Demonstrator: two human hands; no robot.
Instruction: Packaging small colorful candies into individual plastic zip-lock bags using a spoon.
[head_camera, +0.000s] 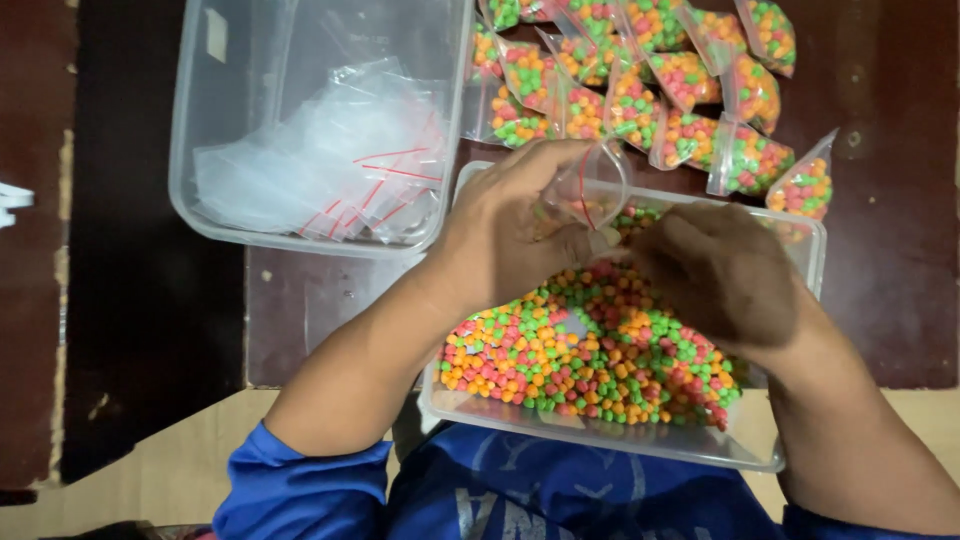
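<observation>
My left hand (515, 225) holds a small clear zip bag (592, 185) with a red seal line, its mouth spread open above a clear plastic tub (600, 435). The tub is full of small round candies (590, 350) in green, orange and pink. My right hand (720, 270) hovers over the candies right beside the bag, fingers curled downward and blurred; whether it holds candies is hidden. Both forearms come up from the bottom of the head view, with blue sleeves at the elbows.
A larger clear tub (200, 120) at upper left holds a pile of empty zip bags (340, 165). Several filled candy bags (660, 90) lie in a heap at the top right on the dark table (880, 300). A pale floor strip shows at the lower left.
</observation>
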